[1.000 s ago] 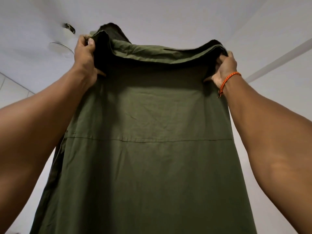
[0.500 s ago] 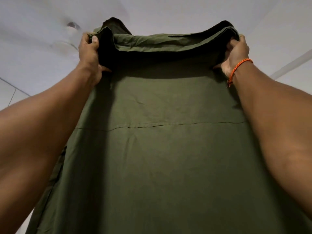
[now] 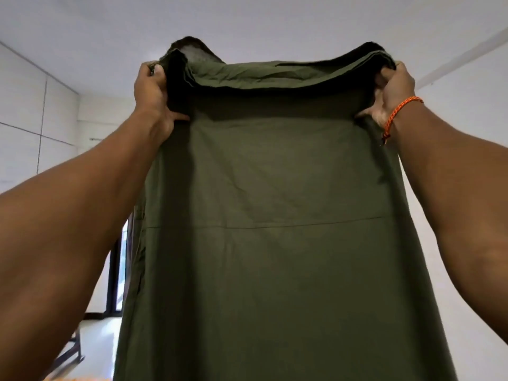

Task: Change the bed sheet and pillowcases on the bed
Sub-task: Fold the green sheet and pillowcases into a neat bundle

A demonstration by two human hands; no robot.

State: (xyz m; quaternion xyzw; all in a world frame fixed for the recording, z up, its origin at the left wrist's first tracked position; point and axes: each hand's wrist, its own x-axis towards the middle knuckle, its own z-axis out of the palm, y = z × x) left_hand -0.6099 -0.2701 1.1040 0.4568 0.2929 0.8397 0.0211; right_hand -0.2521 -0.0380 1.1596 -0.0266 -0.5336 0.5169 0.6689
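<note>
We hold the green sheet (image 3: pixel 269 243) up high in front of us, its top edge bunched and folded over; our left hand (image 3: pixel 154 92) grips the left corner, our right hand (image 3: pixel 393 89), with an orange bracelet (image 3: pixel 398 114) at the wrist, grips the right corner; the cloth hangs down past the bottom of the view, so the bed is hidden. The risks, as we judge them: a corner could slip out of the thick bunch if we shake hard; the hanging end could drag on the floor; we cannot see where it will land.
</note>
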